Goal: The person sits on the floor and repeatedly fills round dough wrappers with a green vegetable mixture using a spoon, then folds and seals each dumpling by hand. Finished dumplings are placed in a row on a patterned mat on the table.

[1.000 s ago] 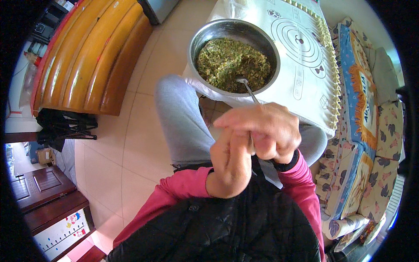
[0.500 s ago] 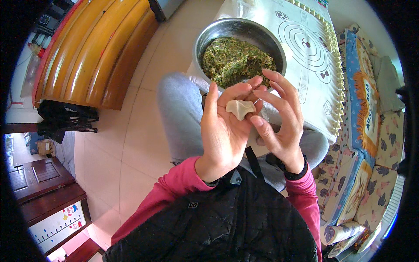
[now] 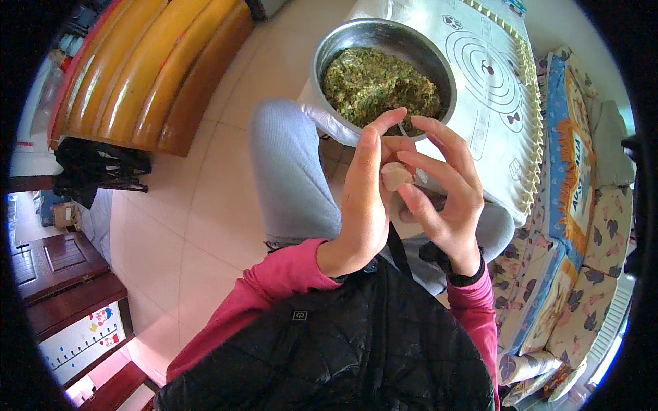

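A small dumpling of pale dough (image 3: 395, 176) sits between my two hands, just short of the bowl's near rim. My left hand (image 3: 367, 188) is turned on its edge, its fingers curled behind the dumpling and partly hidden. From the right, my right hand (image 3: 449, 192) pinches the dumpling's side with thumb and forefinger, its other fingers arched above. Beyond my fingertips stands a steel bowl (image 3: 449, 82) with chopped green filling (image 3: 377, 82) in it. A thin utensil handle (image 3: 403, 128) shows at the near side of the filling.
Under the bowl is a table with a white mat (image 3: 504, 137) printed with circles, edged by a cream ruffled trim (image 3: 531, 137). My knee (image 3: 284, 157) is left of the bowl. A patterned sofa (image 3: 596, 288) lies at right, a curved orange-brown wooden piece (image 3: 151, 68) at far left.
My left hand has rolled from palm-up to edge-on, tilting the dumpling toward my right hand. My right thumb and forefinger have closed in on it. The whole view has shifted slightly.
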Available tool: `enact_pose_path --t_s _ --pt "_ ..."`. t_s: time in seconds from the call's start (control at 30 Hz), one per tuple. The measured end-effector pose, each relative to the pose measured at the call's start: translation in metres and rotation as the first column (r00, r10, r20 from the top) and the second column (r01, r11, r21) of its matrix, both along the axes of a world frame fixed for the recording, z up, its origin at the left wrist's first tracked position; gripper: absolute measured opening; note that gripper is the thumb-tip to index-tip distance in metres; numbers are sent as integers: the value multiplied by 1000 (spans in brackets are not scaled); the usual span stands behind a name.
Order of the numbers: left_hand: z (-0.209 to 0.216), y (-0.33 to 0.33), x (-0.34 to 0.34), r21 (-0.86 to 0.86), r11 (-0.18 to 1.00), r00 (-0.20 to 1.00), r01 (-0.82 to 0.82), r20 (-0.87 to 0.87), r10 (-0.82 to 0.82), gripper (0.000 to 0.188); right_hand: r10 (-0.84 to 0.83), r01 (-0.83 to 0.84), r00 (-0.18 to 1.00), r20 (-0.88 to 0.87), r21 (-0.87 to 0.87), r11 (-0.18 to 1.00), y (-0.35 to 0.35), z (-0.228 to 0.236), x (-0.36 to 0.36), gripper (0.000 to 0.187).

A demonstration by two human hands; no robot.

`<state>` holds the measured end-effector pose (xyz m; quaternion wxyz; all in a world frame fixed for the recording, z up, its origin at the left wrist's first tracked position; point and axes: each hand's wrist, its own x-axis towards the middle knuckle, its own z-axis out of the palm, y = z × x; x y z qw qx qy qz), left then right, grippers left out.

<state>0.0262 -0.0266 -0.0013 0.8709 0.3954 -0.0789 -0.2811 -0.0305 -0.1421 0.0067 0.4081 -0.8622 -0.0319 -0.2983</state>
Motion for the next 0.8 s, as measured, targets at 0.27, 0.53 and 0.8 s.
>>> enact_pose_path --t_s 0.27,0.53,0.8 --pt "-11 1 -3 96 995 982 -37 191 18 64 23 -15 999 34 -220 975 4 7 9 26" --pt "-20 0 0 41 999 980 16 199 -24 54 28 -12 998 51 -300 954 9 3 11 26" --pt "-15 2 -3 -9 1000 986 -19 164 20 54 4 0 1000 15 -256 967 12 9 9 29"
